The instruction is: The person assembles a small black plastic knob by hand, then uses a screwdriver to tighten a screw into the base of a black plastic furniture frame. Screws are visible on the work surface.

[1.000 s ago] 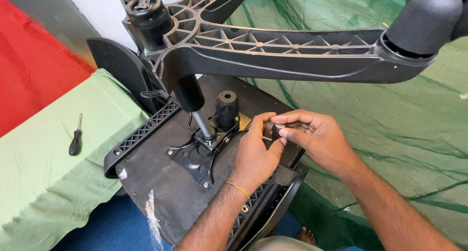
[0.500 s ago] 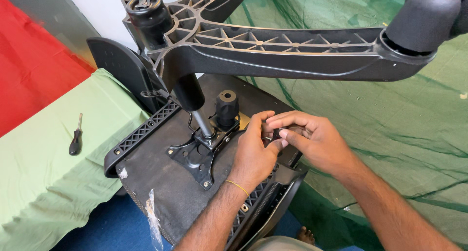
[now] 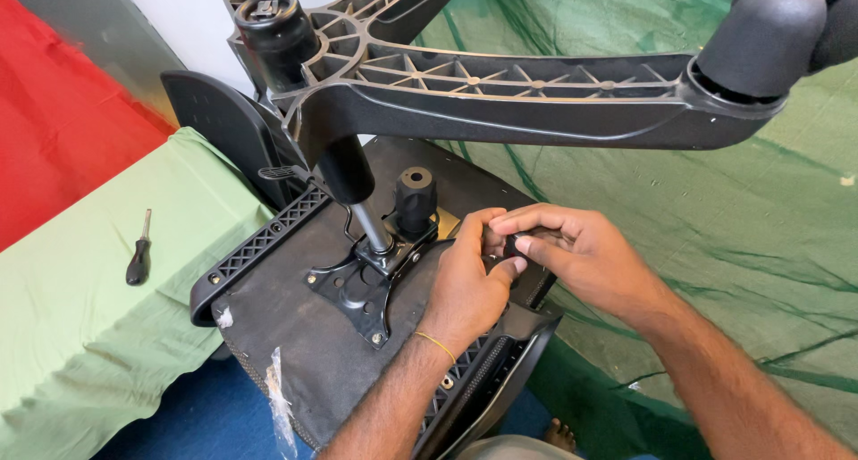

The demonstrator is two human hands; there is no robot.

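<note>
Small black part [image 3: 511, 245], largely hidden, sits pinched between the fingertips of both hands at the edge of the upturned office chair seat [image 3: 304, 335]. The right hand [image 3: 581, 259] closes its grip on it from one side with fingers curled; the left hand [image 3: 466, 286], wearing a thin gold bracelet, presses in from the other, thumb against the part. Its shape and long axis cannot be told. Just left of the grip stands a ribbed black knob [image 3: 416, 196] beside the metal mounting plate [image 3: 362, 286] and the gas cylinder [image 3: 357, 192], which rises tilted to the ribbed plastic star base [image 3: 500, 89] above. Well to the left, a screwdriver [image 3: 138, 254] lies on green cloth [image 3: 80, 335], pointing away.
</note>
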